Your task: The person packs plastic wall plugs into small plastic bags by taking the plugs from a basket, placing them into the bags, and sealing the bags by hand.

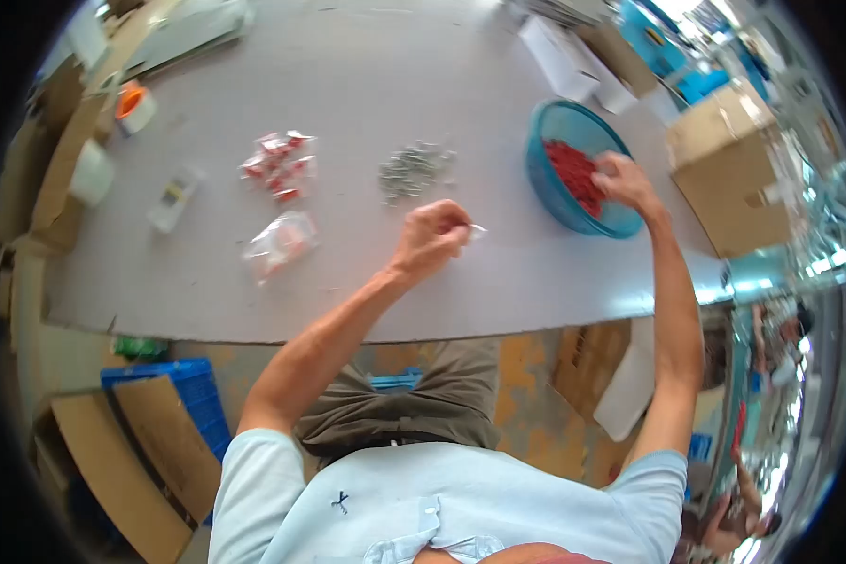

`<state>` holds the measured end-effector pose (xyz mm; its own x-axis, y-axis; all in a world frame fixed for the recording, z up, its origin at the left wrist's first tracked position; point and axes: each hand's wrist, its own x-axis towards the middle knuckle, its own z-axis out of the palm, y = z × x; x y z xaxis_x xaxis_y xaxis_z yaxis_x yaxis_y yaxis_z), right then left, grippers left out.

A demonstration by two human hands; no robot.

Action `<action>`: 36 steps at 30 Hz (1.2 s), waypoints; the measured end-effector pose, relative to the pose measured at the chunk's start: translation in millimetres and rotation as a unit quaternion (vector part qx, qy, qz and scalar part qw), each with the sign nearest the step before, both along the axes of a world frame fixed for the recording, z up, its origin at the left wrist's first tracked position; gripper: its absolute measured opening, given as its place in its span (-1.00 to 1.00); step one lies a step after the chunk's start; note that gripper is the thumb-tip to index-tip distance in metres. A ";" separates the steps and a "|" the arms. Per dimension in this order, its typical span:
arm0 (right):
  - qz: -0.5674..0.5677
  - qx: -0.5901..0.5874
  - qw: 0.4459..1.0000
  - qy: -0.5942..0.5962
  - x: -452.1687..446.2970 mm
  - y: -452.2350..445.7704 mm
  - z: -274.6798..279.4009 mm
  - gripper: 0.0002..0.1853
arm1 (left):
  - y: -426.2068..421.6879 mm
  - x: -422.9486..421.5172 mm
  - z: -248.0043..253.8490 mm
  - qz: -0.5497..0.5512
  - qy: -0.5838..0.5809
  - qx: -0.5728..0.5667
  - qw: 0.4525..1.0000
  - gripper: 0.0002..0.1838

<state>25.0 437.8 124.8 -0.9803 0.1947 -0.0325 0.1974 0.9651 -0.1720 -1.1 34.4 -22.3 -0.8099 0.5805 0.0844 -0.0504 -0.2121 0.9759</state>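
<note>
My left hand (pixel 430 239) is closed over the table, with a small shiny clear-white plastic bag (pixel 477 230) poking out past its fingertips. Most of that bag is hidden in the fingers. Over on the right, my right hand (pixel 622 182) reaches into a teal plastic bowl (pixel 541 179). Its fingers are curled together at the small red pieces (pixel 573 177) inside; what they pinch is hidden. Just beyond my left hand lies a pile of small grey metal screws or pins (pixel 412 173).
Left of the pile lie clear bags with red pieces (pixel 280 167) and another clear bag (pixel 282 242). A small clear plastic case (pixel 175 199) and an orange-and-white tape roll (pixel 135 107) are farther left. A cardboard box (pixel 731 169) stands right of the bowl, white boxes (pixel 559 58) behind it.
</note>
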 end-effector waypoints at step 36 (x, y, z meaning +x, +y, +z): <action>0.041 -0.393 0.877 0.272 15.2 -74.9 -20.0 -0.86 | -6.6 -5.7 -5.4 0.165 0.166 -0.043 0.971 -0.92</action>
